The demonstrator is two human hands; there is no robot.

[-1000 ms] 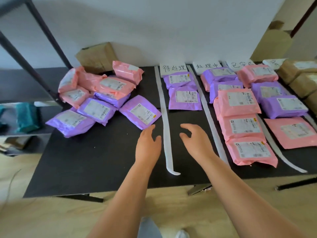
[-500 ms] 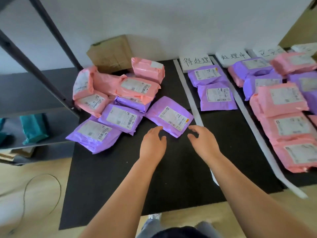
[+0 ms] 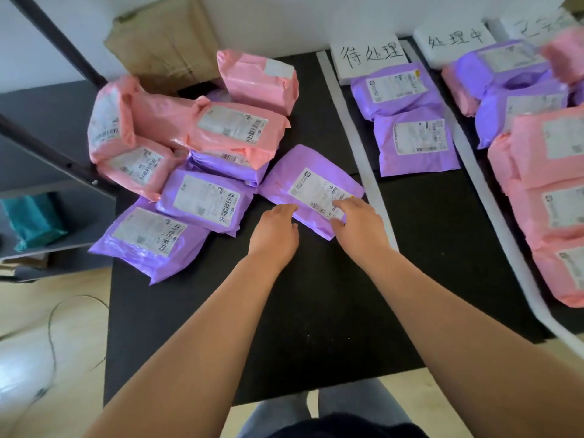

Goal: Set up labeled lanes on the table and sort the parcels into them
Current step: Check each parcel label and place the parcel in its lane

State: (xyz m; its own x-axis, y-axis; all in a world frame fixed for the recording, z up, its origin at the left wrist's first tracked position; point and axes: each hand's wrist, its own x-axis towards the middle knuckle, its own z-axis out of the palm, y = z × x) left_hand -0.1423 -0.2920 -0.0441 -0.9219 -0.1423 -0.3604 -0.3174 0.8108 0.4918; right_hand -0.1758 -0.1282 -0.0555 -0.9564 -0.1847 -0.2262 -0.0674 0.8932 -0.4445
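Desk (image 3: 316, 327): black, lanes already marked off with white strips (image 3: 357, 147) and handwritten lane cards (image 3: 369, 55) at the back edge. The unsorted pile (image 3: 227, 128) of pink and purple poly mailers sits on the left, overlapping each other. The first lane holds two purple mailers (image 3: 414, 143), and the lanes further right are fuller, mostly pink. My target is the purple parcel (image 3: 290, 181), lying flat and skewed at the pile's right edge, just left of the first strip and with nothing on top of it. Left hand (image 3: 274, 237): fingertips at the near long edge, grip loose, holding nothing. Right hand (image 3: 360, 229): fingers (image 3: 350, 205) flat on the near right corner over the end of the shipping label (image 3: 319, 191), thumb by the edge, grip not closed. Handling guess: light, a soft pouch around something flat, with a glossy film that slides on the desk and in the fingers and will sag if lifted by one corner. Plan: thumbs under the near edge, fingers on top, and pinch both near corners where the contents give some stiffness. Don't pull on the label or the film alone, since it could crease or tear. Fragility of the contents is unknown, so set it down, don't toss it.
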